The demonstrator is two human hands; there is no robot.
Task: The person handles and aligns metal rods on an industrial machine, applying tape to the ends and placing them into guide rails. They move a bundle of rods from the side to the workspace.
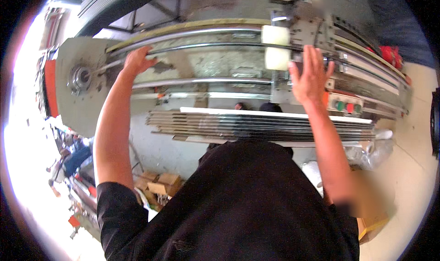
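My left hand [136, 60] rests on the upper steel rail [201, 47] of a long metal machine, fingers curled over the rail near its left end. My right hand [310, 75] lies flat, fingers spread, on the machine's sliding carriage [302, 31], just right of two pale cream rollers [276, 47]. Neither hand holds a loose object. A stack of long thin metal strips [261, 125] lies below the rails, between my arms, in front of my black shirt.
A small control box with green and red buttons [346, 106] sits below my right hand. A round bearing [79, 77] marks the machine's left end plate. Cardboard boxes [158, 184] lie on the floor at lower left; a red object [391, 55] is at right.
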